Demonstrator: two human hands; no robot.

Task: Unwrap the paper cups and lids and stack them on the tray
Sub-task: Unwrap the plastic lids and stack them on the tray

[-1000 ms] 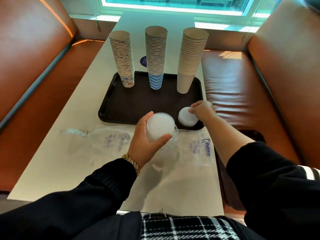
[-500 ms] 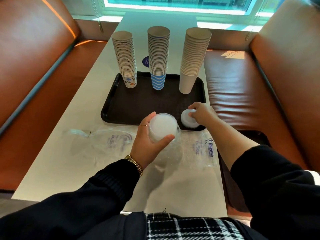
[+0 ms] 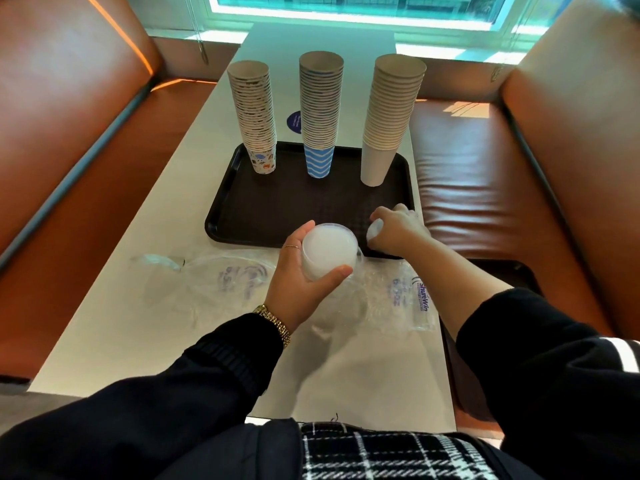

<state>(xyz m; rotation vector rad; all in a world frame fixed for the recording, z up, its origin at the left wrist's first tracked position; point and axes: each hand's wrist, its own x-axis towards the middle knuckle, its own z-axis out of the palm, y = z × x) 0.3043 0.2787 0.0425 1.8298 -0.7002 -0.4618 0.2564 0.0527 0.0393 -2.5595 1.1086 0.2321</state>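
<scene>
Progress: a judgement from the layout; the cups look finished, the lids are partly done, so the task seems past its middle.
Surface (image 3: 114, 306): smooth, pale, long and rectangular, set between two orange padded benches.
Tray (image 3: 277, 209): dark, rectangular with rounded corners and a raised rim, its floor finely textured; it lies on the surface.
Cups: three tall paper stacks stand along the tray's far edge, unwrapped: printed stack (image 3: 254, 116) on the left, blue stack (image 3: 320, 112) in the middle with a zigzag bottom cup, plain stack (image 3: 388, 116) on the right, leaning slightly.
Wraps: empty clear crinkled plastic, left wrap (image 3: 207, 278) and right wrap (image 3: 405, 296), lie flat just before the tray.
Lid stack (image 3: 329, 252): round, translucent white plastic, gripped from the side by the left hand (image 3: 301, 282), held above the tray's near rim.
Small lids (image 3: 374, 231): white, round, at the tray's near right corner, mostly hidden under the right hand (image 3: 394, 226), whose fingers curl over them.
Left to do: set both lid lots down on the tray.
</scene>
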